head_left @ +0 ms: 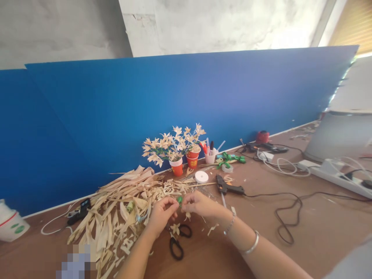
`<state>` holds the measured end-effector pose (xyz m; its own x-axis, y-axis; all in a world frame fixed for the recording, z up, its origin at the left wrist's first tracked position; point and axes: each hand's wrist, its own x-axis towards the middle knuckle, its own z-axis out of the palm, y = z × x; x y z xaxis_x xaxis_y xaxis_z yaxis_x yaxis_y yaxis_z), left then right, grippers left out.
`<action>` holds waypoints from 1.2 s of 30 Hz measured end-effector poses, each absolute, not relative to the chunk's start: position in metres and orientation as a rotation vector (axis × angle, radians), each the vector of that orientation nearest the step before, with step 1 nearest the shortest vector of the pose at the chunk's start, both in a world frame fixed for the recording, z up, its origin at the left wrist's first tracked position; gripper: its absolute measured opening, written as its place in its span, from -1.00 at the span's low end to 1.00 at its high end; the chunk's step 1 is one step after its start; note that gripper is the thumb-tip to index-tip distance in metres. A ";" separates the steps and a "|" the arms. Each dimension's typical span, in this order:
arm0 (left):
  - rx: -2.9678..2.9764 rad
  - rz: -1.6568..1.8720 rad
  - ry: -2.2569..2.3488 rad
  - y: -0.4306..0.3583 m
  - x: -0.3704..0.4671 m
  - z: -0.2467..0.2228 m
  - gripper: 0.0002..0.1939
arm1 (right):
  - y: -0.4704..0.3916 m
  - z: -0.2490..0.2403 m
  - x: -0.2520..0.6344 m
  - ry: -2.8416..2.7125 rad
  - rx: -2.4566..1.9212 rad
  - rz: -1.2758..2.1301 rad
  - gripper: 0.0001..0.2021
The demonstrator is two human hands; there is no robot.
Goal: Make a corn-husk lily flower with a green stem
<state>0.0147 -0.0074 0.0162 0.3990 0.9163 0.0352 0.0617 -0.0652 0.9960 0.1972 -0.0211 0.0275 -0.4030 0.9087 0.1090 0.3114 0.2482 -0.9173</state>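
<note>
My left hand (pixel 162 216) is closed, thumb and fingertips pinched at a small green strip (pixel 179 200) that looks like floral tape. Facing it, my right hand (pixel 199 203) is also closed, its fingertips beside the strip; what they grip is too small to make out. Just under the right fingers shows a pale husk flower (pixel 188 215); whether it is held or lies on the table I cannot tell. Black-handled scissors (pixel 176 248) lie below the hands, a second husk flower (pixel 175 229) over their blades.
Dried husks (pixel 116 217) are heaped at left. Behind stand flowers in a red paper cup (pixel 176 169), a white tape roll (pixel 201 177) and a pen cup (pixel 209 158). A glue gun (pixel 228 186) trails its cord rightward to a power strip (pixel 337 176). A blue partition (pixel 217 89) backs the table.
</note>
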 end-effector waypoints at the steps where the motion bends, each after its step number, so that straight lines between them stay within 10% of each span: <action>1: 1.461 0.893 0.926 -0.007 0.015 0.016 -0.76 | -0.021 0.028 0.197 -1.856 -1.126 1.142 -0.88; 14: 1.174 0.820 0.940 -0.002 0.013 0.016 -0.68 | -0.032 0.026 0.178 -2.097 -1.248 -0.226 -0.92; 36: 1.176 0.914 1.007 -0.003 0.015 0.018 -0.71 | -0.032 0.022 0.173 -1.984 -1.178 -0.205 -0.89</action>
